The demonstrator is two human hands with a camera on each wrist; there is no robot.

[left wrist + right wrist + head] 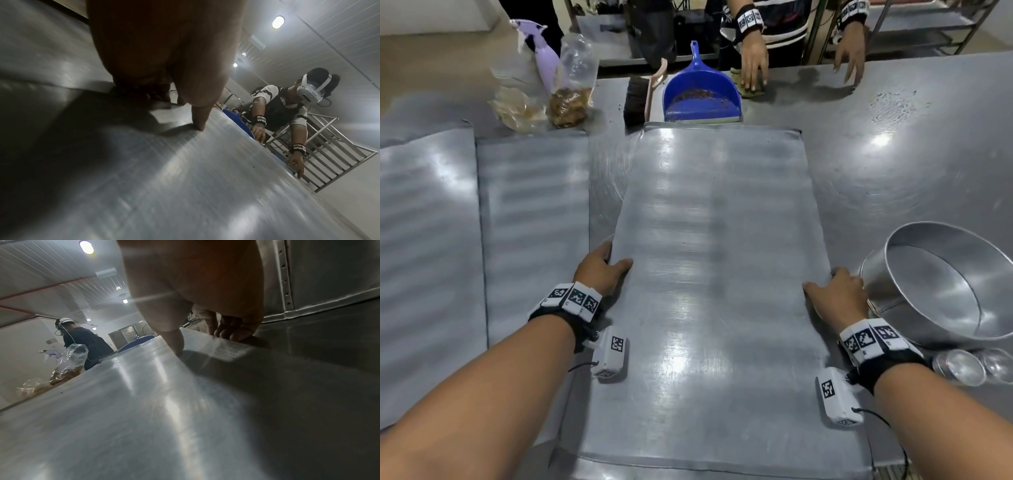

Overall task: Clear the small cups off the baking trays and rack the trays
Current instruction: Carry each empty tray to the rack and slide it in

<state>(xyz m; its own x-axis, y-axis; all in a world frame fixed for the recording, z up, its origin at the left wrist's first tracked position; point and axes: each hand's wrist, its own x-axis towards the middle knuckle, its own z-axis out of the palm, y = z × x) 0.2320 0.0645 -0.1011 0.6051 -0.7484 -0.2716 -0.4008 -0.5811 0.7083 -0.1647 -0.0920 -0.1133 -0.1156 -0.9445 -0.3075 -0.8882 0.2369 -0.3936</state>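
Both grips clamped on the baking tray [715, 240]: left hand [599, 270] on its left long edge, right hand [837, 294] on its right. Long axis pointing straight ahead, flat on the counter [893, 164].

A baking tray [715, 274] lies centred on the table [893, 154], two trays [534, 222] left, a round pan [945, 284] right, a dustpan [700, 96] behind.

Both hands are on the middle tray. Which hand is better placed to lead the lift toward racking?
Neither clearly; left slightly. The left hand and right hand each grip a long edge of the flat grey metal baking tray, thumbs on top. The right is crowded by the round metal pan; the left side is freer.
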